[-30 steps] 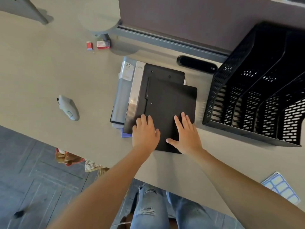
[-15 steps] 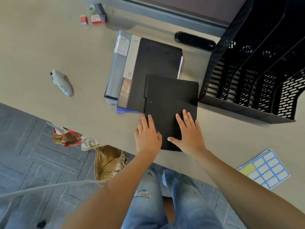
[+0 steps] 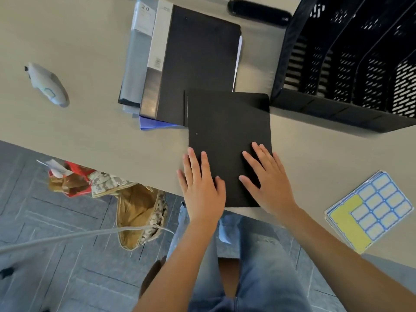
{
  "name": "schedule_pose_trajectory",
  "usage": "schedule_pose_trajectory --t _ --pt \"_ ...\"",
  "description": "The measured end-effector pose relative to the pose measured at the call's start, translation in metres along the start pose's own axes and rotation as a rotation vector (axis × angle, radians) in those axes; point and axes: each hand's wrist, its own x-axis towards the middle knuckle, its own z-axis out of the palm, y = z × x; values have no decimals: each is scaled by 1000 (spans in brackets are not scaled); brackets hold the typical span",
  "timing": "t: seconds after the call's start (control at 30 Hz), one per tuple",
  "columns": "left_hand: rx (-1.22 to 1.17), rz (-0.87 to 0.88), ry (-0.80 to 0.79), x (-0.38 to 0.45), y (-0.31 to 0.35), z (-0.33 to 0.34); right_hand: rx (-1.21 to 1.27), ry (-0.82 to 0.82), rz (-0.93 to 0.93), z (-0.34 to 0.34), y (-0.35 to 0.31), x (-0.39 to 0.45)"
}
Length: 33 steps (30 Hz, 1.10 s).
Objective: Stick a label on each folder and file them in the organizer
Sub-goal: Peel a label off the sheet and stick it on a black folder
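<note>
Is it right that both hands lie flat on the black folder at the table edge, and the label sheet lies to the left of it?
Not quite. In the head view both hands, left and right, do lie flat on the black folder at the table edge, but the label sheet lies to the right of it.

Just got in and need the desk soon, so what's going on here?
A person is filing folders. Both hands, left hand and right hand, lie flat on a black folder at the desk's near edge, partly off the folder stack. No label shows on it yet. The label sheet lies to the right, and no folder shows in the black organizer.
</note>
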Motion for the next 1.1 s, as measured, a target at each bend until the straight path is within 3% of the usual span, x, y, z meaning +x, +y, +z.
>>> schedule_pose_trajectory --t 0.13,0.67,0.93,1.1 --pt "45 49 64 -1 -7 11 -21 93 12 13 -1 -5" --pt "181 176 174 -23 -31 34 -68 171 46 44 -7 -46" --pt "116 356 96 -55 8 46 -21 300 162 53 26 -114" --pt "112 403 180 -73 40 54 28 373 225 40 52 -140"
